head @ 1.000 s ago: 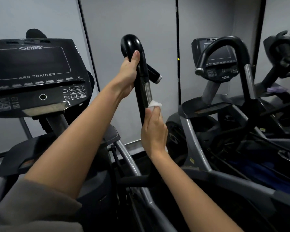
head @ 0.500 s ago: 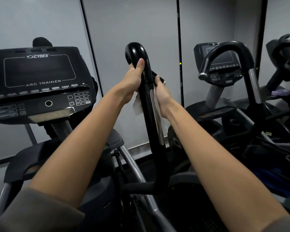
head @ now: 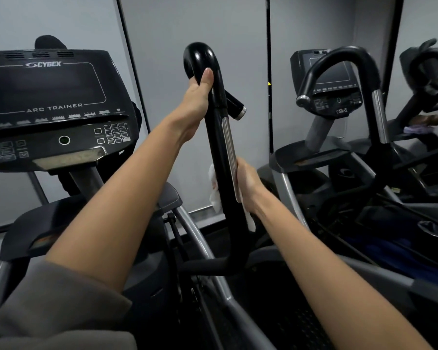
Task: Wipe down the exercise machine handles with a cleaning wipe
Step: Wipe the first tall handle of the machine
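Observation:
A black curved handle (head: 219, 137) with a silver strip rises in the middle of the view. My left hand (head: 196, 97) grips it just below the top bend, thumb up along the tube. My right hand (head: 248, 183) is wrapped around the handle lower down, pressing a white cleaning wipe (head: 215, 190) against it. The wipe shows on the left side of the tube and hangs out below my palm; its middle is hidden behind the handle.
The Cybex Arc Trainer console (head: 51, 107) stands at the left. A second machine with a black looped handle (head: 339, 66) and its own console stands at the right. Grey wall panels lie behind; machine frames and pedals fill the floor below.
My right hand with the wipe went from the lower handle up to just under my left hand, then slid back down the tube. My left hand kept its grip.

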Tool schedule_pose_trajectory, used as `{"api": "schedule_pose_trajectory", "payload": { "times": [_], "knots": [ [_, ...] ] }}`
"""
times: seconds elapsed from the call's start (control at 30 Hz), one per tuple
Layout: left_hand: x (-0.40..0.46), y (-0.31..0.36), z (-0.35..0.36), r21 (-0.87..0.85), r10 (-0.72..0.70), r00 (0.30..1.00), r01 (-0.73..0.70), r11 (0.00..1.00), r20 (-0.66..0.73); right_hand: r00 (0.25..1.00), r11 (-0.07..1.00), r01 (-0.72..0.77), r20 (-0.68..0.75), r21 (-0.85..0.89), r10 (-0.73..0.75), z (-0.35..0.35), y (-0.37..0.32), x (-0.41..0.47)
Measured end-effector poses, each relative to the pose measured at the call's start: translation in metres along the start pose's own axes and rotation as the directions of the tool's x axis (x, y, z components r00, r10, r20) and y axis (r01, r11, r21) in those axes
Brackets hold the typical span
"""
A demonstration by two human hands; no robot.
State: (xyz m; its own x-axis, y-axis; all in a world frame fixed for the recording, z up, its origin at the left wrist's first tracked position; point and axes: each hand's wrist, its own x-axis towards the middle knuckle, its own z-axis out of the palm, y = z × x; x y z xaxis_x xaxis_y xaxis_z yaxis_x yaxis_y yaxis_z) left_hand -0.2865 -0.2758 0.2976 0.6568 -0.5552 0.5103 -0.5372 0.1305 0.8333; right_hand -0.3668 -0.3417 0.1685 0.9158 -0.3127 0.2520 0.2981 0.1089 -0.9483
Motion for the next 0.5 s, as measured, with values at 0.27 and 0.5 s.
{"api": "schedule_pose_trajectory", "payload": {
  "times": [0.27, 0.5],
  "knots": [
    [-0.002, 0.0, 0.003, -0.017, -0.004, 1.0, 0.003, 1.0, -0.025, 0.808, 0.945, 0.271, -0.577, 0.184, -0.12, 0.02, -0.023, -0.026],
    [-0.004, 0.002, 0.003, -0.043, -0.028, 0.999, 0.027, 0.999, -0.029, 0.692, 0.59, 0.287, -0.263, -0.754, -0.672, 0.05, -0.03, 0.006]
  ]
}}
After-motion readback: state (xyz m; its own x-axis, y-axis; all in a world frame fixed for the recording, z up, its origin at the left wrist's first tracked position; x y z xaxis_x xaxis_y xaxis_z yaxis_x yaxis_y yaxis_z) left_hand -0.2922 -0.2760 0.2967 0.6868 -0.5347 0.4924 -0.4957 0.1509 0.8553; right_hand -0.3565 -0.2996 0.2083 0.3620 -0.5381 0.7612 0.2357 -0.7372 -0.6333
